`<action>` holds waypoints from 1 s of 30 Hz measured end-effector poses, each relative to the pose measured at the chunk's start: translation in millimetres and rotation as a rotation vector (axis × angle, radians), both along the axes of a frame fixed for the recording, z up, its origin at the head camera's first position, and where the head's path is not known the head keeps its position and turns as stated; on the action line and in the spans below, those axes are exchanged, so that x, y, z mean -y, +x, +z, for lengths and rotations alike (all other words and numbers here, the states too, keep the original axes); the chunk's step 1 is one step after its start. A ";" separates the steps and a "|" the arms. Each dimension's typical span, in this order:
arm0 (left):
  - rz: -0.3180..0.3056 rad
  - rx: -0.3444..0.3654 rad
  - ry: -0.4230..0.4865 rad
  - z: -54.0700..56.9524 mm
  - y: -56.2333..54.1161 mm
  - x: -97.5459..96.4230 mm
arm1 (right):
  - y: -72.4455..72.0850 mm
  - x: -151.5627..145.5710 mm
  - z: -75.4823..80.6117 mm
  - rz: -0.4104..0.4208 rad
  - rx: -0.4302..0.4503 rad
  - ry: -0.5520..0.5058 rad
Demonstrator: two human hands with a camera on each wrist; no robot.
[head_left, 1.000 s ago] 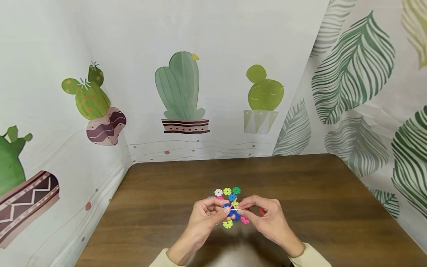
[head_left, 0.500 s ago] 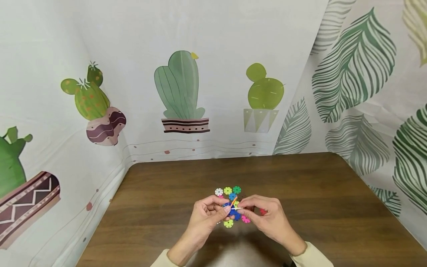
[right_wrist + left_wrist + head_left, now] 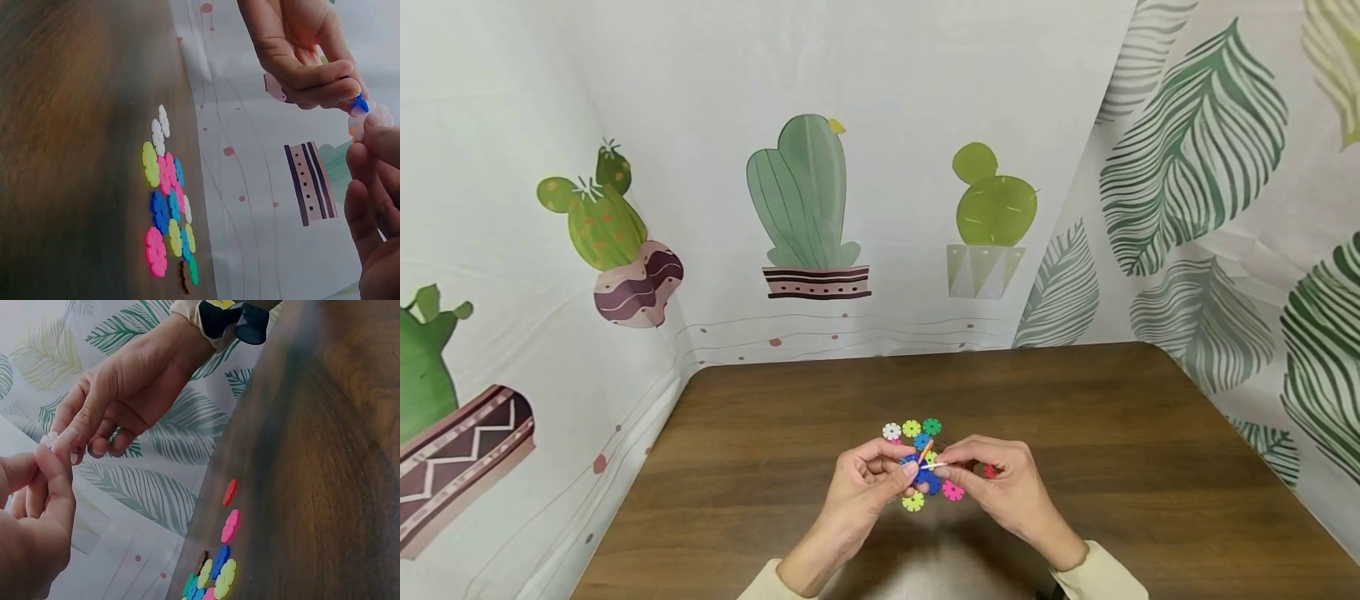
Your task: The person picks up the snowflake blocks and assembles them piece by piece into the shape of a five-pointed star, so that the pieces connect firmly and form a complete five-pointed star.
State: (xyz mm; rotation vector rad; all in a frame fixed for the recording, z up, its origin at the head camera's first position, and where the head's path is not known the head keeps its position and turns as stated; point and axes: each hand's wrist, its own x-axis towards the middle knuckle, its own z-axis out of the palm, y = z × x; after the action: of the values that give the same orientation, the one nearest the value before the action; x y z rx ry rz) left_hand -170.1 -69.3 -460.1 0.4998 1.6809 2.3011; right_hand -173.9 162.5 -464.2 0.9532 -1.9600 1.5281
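Observation:
My left hand point(image 3: 868, 483) pinches a blue notched plastic disc point(image 3: 360, 103) between thumb and fingers. An orange disc point(image 3: 926, 452), seen nearly edge-on, stands out at an angle beside it and appears joined to it. My right hand point(image 3: 996, 475) pinches a white notched disc point(image 3: 382, 117) by its edge. In the head view the white disc looks like a thin line that meets the blue one. Fingertips hide most of the contact, so how deeply the pieces fit cannot be told. Both hands are raised above the table.
Beneath the hands, several loose discs lie on the brown wooden table point(image 3: 760, 500). Among them are a white disc point(image 3: 891, 431), a green disc point(image 3: 932, 426), a pink disc point(image 3: 952, 490), a yellow disc point(image 3: 913, 502) and a red disc point(image 3: 990, 471). A patterned cloth point(image 3: 910, 317) hangs behind.
The white disc has tilted slightly and shows a little more length between the hands. The orange disc came more into view during the first half second. Both hands stay nearly in place.

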 end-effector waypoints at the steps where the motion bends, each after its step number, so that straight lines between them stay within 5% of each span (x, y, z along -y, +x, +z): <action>1: -0.004 0.001 0.005 -0.2 0.1 -0.1 | -0.1 0.0 -0.3 0.004 0.006 -0.007; 9: 0.018 0.025 -0.013 -0.5 0.7 -2.0 | 1.6 3.5 -2.8 0.039 0.049 -0.062; 16: 0.007 0.084 0.011 6.1 1.5 -0.3 | 8.6 7.8 2.1 -0.001 0.130 -0.017; 30: -0.012 0.131 0.019 5.7 0.2 -0.1 | 11.3 7.1 6.8 -0.065 0.149 0.029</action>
State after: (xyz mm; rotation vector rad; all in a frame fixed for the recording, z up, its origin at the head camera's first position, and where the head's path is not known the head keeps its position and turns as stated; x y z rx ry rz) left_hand -169.9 -69.1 -454.4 0.3532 1.5915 2.2898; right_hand -162.6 155.4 -457.4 0.7987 -2.0998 1.5780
